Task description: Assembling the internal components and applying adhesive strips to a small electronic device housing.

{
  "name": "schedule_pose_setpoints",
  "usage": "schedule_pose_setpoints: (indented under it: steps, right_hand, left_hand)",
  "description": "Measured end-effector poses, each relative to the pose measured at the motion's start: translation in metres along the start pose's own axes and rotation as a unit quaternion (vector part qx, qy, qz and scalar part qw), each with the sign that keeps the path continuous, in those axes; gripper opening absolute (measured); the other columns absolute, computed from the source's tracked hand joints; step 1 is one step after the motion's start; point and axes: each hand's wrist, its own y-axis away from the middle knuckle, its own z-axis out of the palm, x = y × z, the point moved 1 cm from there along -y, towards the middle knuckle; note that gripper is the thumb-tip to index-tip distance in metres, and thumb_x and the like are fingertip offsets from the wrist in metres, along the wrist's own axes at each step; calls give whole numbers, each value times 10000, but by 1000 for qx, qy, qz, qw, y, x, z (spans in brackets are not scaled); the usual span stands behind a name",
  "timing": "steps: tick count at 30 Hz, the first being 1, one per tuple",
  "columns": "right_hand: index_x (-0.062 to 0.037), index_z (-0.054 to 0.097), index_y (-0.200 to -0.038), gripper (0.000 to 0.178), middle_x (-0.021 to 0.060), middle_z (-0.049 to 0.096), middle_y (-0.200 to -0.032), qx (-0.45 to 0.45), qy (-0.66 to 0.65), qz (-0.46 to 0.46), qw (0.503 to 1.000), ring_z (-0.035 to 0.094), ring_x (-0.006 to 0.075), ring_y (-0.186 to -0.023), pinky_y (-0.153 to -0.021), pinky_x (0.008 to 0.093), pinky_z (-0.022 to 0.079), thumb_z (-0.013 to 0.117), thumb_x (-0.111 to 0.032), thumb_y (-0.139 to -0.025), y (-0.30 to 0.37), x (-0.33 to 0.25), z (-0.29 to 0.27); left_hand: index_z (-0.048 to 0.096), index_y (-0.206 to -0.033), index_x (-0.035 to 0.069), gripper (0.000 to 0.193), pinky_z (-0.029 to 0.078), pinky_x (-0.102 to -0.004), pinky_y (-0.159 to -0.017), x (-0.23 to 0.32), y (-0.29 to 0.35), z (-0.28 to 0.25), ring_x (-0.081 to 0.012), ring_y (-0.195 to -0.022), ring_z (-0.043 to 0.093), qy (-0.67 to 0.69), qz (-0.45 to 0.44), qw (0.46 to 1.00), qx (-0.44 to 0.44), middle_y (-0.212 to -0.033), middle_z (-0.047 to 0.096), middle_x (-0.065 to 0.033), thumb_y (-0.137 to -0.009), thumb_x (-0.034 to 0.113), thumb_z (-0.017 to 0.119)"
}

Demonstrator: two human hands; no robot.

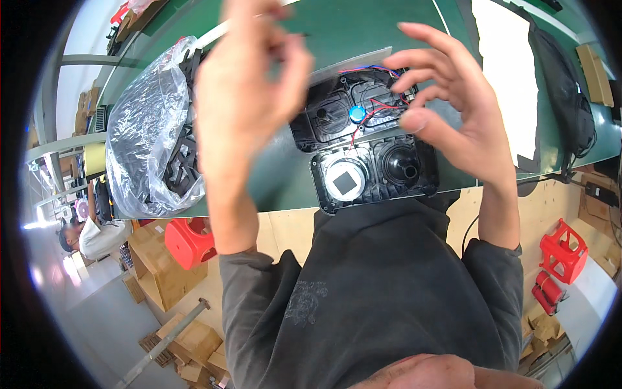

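Black casing [377,157] on green tabletop [369,29]; red stools [186,244], cardboard boxes [170,269] around.

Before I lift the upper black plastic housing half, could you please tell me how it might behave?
The upper black plastic housing half should feel stiff, given its ribbed, moulded look. Its thin red wires loop loosely, so they would probably flop and might snag. Lying broad and flat on the green tabletop, it seems unlikely to roll.

Two black plastic housing halves [375,184], insides up on the green table [280,178], blue disc [357,115] in the farther.
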Motion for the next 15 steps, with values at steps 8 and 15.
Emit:
schedule_pose_setpoints:
  steps: [8,15]
  right_hand:
    - [-28,454,-1544,597,47,749,-990,-40,-94,109,989,713,105,-912,-813,250,562,732,-143,-1028,-18,30,-31]
    - [-35,559,-1462,476,39,724,-1067,-97,-329,126,931,701,119,-981,-862,291,590,703,-83,-1011,-20,39,-49]
  left_hand:
    - [622,-1121,73,207,558,-467,-695,51,-23,30,-372,-737,727,-29,-2,993,-115,-815,719,-181,-919,99,666]
    - [686,-985,72,161,554,-404,-669,26,-7,48,-292,-705,709,-3,63,991,-115,-764,676,-113,-838,22,725]
